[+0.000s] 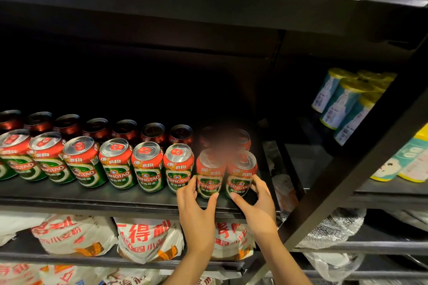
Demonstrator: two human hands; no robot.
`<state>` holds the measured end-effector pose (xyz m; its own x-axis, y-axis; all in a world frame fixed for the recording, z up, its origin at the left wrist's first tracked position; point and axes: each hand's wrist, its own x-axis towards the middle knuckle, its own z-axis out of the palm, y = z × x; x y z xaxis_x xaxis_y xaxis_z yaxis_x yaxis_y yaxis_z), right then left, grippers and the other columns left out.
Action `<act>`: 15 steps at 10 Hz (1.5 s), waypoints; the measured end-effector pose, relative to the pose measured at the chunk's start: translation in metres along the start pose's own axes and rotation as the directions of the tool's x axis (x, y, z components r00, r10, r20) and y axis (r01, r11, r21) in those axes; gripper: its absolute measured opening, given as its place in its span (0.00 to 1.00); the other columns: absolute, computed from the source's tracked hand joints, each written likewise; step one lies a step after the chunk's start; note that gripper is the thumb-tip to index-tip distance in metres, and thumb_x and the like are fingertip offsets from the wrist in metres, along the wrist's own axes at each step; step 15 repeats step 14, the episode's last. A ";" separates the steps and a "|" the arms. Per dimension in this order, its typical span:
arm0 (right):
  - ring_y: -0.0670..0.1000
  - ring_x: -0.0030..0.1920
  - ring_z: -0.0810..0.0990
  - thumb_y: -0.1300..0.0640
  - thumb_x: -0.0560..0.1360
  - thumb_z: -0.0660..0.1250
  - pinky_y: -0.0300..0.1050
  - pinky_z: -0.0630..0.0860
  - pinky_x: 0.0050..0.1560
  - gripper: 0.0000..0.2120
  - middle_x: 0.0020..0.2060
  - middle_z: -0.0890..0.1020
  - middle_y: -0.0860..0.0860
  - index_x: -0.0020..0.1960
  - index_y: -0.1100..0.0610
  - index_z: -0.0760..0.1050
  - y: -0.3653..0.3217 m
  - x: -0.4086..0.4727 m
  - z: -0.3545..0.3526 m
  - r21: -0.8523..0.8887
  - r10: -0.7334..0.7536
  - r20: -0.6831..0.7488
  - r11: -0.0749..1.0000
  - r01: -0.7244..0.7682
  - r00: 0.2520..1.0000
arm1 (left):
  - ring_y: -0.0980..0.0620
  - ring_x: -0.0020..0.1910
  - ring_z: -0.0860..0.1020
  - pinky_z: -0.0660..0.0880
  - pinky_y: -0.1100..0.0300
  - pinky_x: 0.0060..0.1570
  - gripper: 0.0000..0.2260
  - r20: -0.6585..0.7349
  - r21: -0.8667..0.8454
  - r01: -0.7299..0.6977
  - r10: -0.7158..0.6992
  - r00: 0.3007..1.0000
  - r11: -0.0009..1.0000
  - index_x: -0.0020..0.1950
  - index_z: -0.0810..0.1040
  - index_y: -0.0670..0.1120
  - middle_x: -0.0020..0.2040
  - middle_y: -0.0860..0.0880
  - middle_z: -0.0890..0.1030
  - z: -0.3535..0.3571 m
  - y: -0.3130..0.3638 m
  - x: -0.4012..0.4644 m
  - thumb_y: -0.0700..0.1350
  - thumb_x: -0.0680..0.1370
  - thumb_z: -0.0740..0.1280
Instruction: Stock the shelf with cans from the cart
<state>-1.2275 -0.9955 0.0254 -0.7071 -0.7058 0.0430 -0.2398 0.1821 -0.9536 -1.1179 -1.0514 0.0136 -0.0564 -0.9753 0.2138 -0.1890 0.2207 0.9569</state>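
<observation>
A dark metal shelving unit fills the frame, its black shelf [92, 194] running across the middle with a deep unlit space behind. Below it, in the lower left, lie white flour bags [148, 238]; at the upper right stand pale blue tubs [340, 99] with yellow lids. A double row of cans [115, 162] lines the shelf from the left edge to centre, red and green at the front, darker red behind. At its right end, just right of centre, each hand grasps one can: the left hand [196, 208] curls round the left can [209, 173], the right hand [257, 203] round the right can [240, 173]. Both cans stand upright, long axis vertical, tops up, labels facing the camera, touching each other near the shelf's front edge. The risk I judge: pushed unevenly, a can could tip into its neighbours or slip off the front lip.
</observation>
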 end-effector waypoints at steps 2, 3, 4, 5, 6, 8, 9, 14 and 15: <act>0.28 0.53 0.68 0.57 0.71 0.73 0.25 0.66 0.46 0.30 0.57 0.72 0.37 0.69 0.45 0.66 -0.004 0.000 0.000 -0.022 -0.013 0.015 1.000 0.013 1.000 | 0.57 0.59 0.72 0.65 0.74 0.53 0.24 -0.023 -0.017 0.026 -0.027 0.999 1.000 0.65 0.71 0.45 0.57 0.55 0.70 0.003 0.002 0.001 0.42 0.71 0.74; 0.26 0.52 0.67 0.56 0.72 0.72 0.24 0.66 0.45 0.30 0.57 0.72 0.38 0.70 0.45 0.65 -0.005 0.000 0.001 -0.031 -0.008 0.020 0.999 0.008 1.000 | 0.56 0.59 0.72 0.68 0.66 0.57 0.24 -0.030 -0.031 0.036 -0.037 0.999 0.999 0.65 0.71 0.45 0.59 0.55 0.70 0.004 0.003 0.001 0.42 0.71 0.73; 0.29 0.54 0.68 0.56 0.71 0.72 0.26 0.66 0.48 0.31 0.60 0.73 0.40 0.70 0.45 0.64 -0.005 0.001 0.002 -0.024 0.001 0.022 1.000 0.000 1.000 | 0.56 0.59 0.72 0.68 0.64 0.58 0.23 -0.032 -0.027 0.035 -0.036 0.999 0.999 0.65 0.71 0.45 0.59 0.55 0.70 0.004 0.004 0.001 0.42 0.72 0.73; 0.32 0.56 0.69 0.56 0.71 0.73 0.31 0.65 0.54 0.32 0.62 0.74 0.41 0.71 0.45 0.64 -0.005 0.002 0.002 -0.026 0.007 0.023 1.000 -0.006 1.000 | 0.57 0.59 0.72 0.68 0.64 0.58 0.23 -0.035 -0.018 0.036 -0.037 0.999 0.999 0.65 0.71 0.45 0.59 0.56 0.69 0.005 0.004 0.001 0.41 0.72 0.73; 0.30 0.55 0.70 0.55 0.71 0.73 0.27 0.65 0.50 0.31 0.62 0.75 0.41 0.71 0.44 0.65 -0.004 0.003 0.003 -0.023 0.009 0.019 1.000 -0.008 1.000 | 0.57 0.58 0.72 0.69 0.64 0.57 0.23 -0.047 -0.018 0.041 -0.042 0.998 0.999 0.65 0.72 0.45 0.59 0.55 0.70 0.006 0.005 0.002 0.41 0.71 0.73; 0.27 0.54 0.70 0.55 0.72 0.72 0.23 0.66 0.46 0.31 0.60 0.76 0.39 0.71 0.44 0.64 -0.006 0.003 0.004 -0.029 0.021 0.025 0.999 -0.020 0.999 | 0.59 0.57 0.72 0.68 0.66 0.55 0.23 -0.051 0.018 0.034 -0.033 0.998 0.999 0.65 0.71 0.46 0.58 0.56 0.70 0.007 0.006 0.002 0.43 0.72 0.73; 0.31 0.56 0.70 0.55 0.72 0.72 0.27 0.65 0.51 0.30 0.61 0.76 0.40 0.70 0.45 0.65 -0.007 0.001 0.003 -0.028 0.028 0.032 0.999 -0.027 0.999 | 0.60 0.56 0.72 0.68 0.67 0.55 0.23 -0.041 0.037 0.030 -0.028 0.999 0.999 0.65 0.70 0.46 0.58 0.56 0.70 0.006 0.006 0.002 0.44 0.72 0.73; 0.46 0.72 0.61 0.54 0.76 0.66 0.42 0.61 0.65 0.34 0.73 0.62 0.45 0.76 0.47 0.52 -0.015 -0.015 -0.012 0.019 0.121 0.080 0.992 -0.122 0.990 | 0.56 0.60 0.73 0.70 0.66 0.57 0.20 0.183 -0.064 0.175 -0.161 0.970 0.983 0.68 0.69 0.50 0.61 0.52 0.75 -0.049 0.001 0.001 0.40 0.77 0.66; 0.46 0.72 0.61 0.54 0.76 0.66 0.42 0.61 0.65 0.34 0.73 0.62 0.45 0.76 0.47 0.52 -0.015 -0.015 -0.012 0.019 0.121 0.080 0.992 -0.122 0.990 | 0.56 0.60 0.73 0.70 0.66 0.57 0.20 0.183 -0.064 0.175 -0.161 0.970 0.983 0.68 0.69 0.50 0.61 0.52 0.75 -0.049 0.001 0.001 0.40 0.77 0.66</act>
